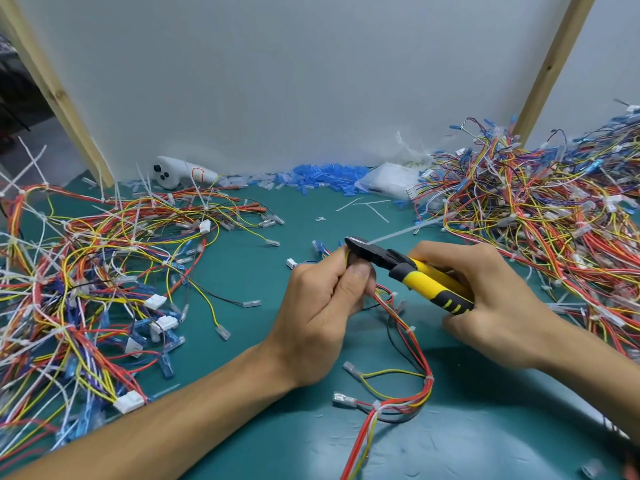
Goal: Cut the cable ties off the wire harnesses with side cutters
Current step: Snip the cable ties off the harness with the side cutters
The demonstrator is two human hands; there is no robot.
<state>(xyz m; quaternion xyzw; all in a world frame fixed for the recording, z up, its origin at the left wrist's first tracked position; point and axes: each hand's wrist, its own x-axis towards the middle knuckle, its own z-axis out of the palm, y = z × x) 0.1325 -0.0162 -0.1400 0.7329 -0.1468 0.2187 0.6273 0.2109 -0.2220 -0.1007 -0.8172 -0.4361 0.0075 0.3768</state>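
Note:
My left hand (pixel 323 306) grips a wire harness (pixel 412 362) of red, yellow and black wires above the green mat; the rest of it loops down toward the near edge, with white ties around it. My right hand (pixel 495 299) holds the yellow-and-black side cutters (pixel 412 271) by the handles. Their dark jaws lie at the top of my left fist, at a white cable tie (pixel 405 232) whose long tail sticks out up and to the right. My left fingers hide the tie's head.
A large tangle of tied harnesses (pixel 86 282) covers the left of the mat (pixel 294 237), and another pile (pixel 547 216) fills the right. Blue connector sleeves (pixel 322 176), a plastic bag (pixel 391 181) and a white controller (pixel 180 173) lie along the back wall. Cut tie scraps (pixel 367 204) dot the mat.

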